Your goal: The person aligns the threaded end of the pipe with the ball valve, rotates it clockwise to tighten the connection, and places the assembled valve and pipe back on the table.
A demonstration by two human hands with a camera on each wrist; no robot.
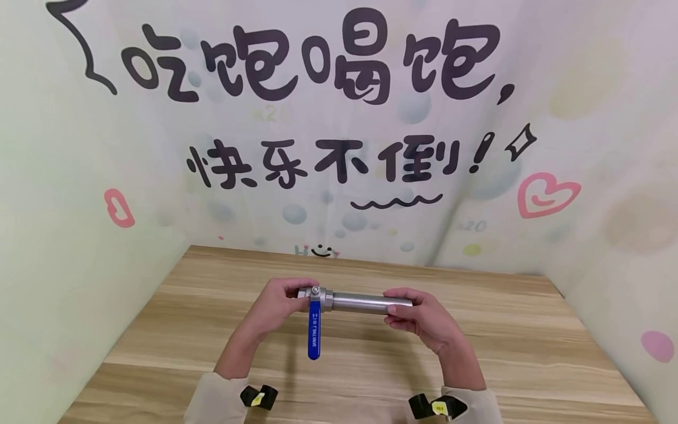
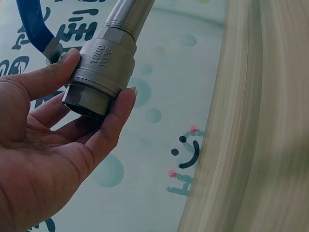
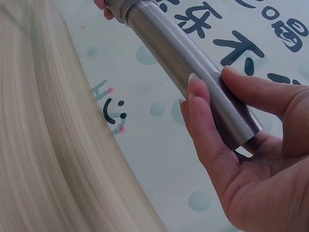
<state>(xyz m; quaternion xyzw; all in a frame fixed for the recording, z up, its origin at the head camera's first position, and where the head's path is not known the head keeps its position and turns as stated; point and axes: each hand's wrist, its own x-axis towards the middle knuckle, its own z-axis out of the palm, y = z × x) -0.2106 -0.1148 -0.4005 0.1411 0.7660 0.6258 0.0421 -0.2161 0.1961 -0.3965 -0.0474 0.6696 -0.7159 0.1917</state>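
A steel ball valve [image 2: 104, 63] with a blue lever handle [image 1: 315, 333] is joined to a straight metal pipe [image 1: 362, 303]. My left hand [image 1: 276, 306] grips the valve body between thumb and fingers, around its open hex end. The other end of the pipe sits in my right hand [image 1: 421, 318], thumb on one side and fingers on the other. In the right wrist view the pipe [image 3: 193, 67] shows threads where it enters the valve. Held level above the table, the assembly has its lever pointing toward me in the head view.
Beneath the hands lies a wood-grain table [image 1: 360, 377]. A pale printed curtain [image 1: 296, 224] with dark lettering stands behind it and at both sides. Black straps with yellow labels are on both sleeves [image 1: 214, 397].
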